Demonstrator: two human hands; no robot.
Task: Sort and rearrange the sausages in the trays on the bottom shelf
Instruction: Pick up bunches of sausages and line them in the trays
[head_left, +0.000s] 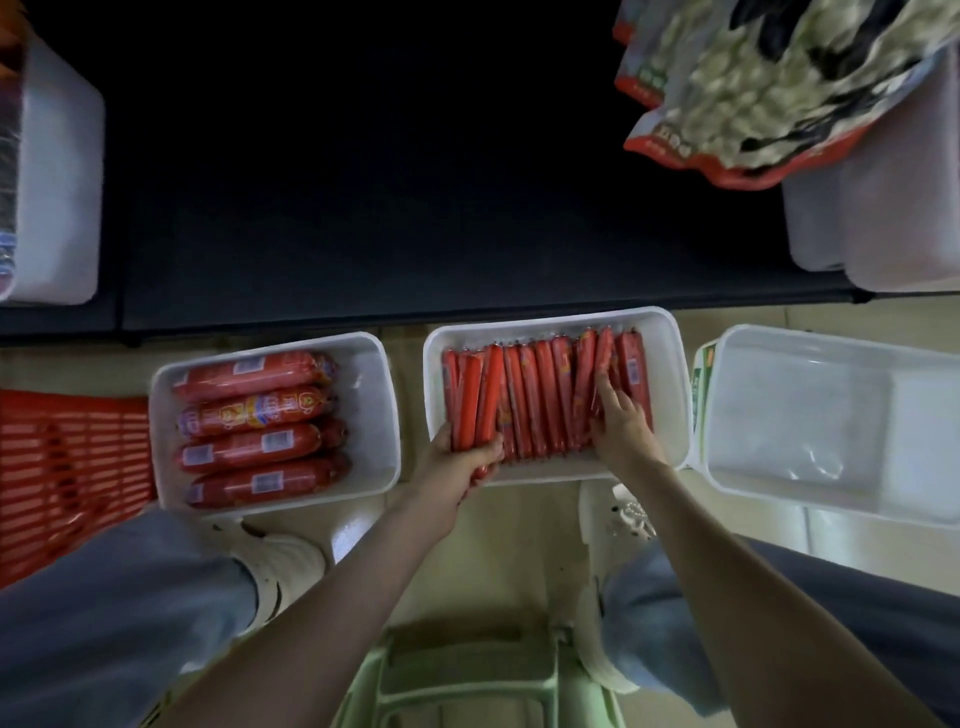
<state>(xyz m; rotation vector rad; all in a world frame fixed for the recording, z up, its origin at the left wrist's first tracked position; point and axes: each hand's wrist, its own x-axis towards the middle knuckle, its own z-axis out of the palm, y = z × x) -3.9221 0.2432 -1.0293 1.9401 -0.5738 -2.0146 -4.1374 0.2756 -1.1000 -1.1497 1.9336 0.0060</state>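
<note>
Red sausages (475, 400) gripped in left hand (462, 460) at near tray (670, 374) rim; right hand (621, 428) presses others, straight-fingered.

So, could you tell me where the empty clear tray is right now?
The empty clear tray sits on the floor at the far right of the head view, just right of the white tray of thin sausages.

The scene is viewed through one wide-angle camera worn on the head, aimed steeply down and slightly forward, held close above the white trays (671, 395) on the floor (519, 525), with the dark shelf (363, 234) filling the top.
</note>
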